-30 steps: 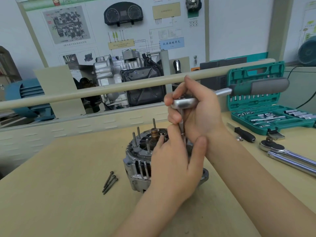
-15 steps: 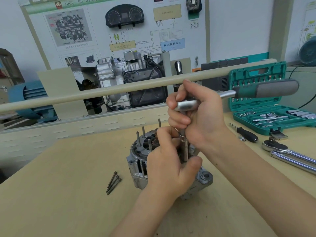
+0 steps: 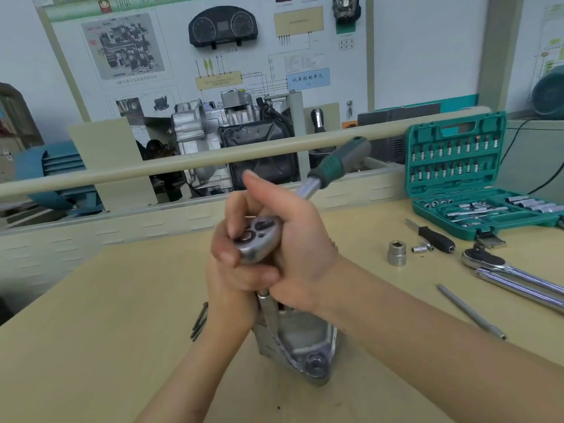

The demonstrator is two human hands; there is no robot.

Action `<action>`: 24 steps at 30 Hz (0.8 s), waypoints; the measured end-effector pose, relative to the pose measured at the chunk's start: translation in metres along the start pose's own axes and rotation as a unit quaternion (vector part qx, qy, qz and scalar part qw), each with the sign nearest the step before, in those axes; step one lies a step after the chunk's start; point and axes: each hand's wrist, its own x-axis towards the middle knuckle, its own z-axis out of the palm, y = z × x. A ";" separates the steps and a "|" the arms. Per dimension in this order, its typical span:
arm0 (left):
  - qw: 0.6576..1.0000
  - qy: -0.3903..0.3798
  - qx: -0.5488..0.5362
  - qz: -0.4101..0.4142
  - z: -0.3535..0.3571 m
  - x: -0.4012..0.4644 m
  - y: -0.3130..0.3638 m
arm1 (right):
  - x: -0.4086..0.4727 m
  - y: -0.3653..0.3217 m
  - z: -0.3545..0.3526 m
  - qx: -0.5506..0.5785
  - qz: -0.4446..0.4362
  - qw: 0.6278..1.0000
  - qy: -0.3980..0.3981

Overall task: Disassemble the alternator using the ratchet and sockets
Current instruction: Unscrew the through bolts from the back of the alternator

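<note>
The silver alternator (image 3: pixel 302 346) stands on the wooden table (image 3: pixel 91 331), mostly hidden by my hands. My right hand (image 3: pixel 299 239) grips the chrome head of the ratchet (image 3: pixel 259 239), whose green and grey handle points away to the upper right. A thin extension bar (image 3: pixel 266 303) runs from the head down into the alternator. My left hand (image 3: pixel 227 288) sits just under the ratchet head with its fingers curled round the top of the extension bar. Removed long bolts (image 3: pixel 200 322) lie left of the alternator.
An open green socket case (image 3: pixel 457 178) stands at the back right. In front of it lie a large socket (image 3: pixel 396 253), a small socket (image 3: pixel 419 248), a black driver handle (image 3: pixel 436 238), a big chrome ratchet (image 3: pixel 503 270) and a thin rod (image 3: pixel 470 312). A beige rail (image 3: pixel 122 174) crosses behind the table.
The ratchet handle has swung from pointing right to pointing away to the upper right. Both hands have closed up around the ratchet head, and the view now looks down from closer.
</note>
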 end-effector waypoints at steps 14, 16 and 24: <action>0.987 -0.058 -0.128 -0.084 0.011 -0.009 0.003 | -0.003 -0.042 -0.007 -0.009 -0.170 0.969 0.176; 0.986 -0.069 -0.121 -0.088 0.013 -0.010 0.005 | -0.005 -0.038 -0.010 -0.019 -0.168 0.967 0.188; 0.983 -0.093 -0.106 -0.117 0.014 -0.010 0.010 | -0.002 -0.033 -0.012 -0.034 -0.173 0.965 0.192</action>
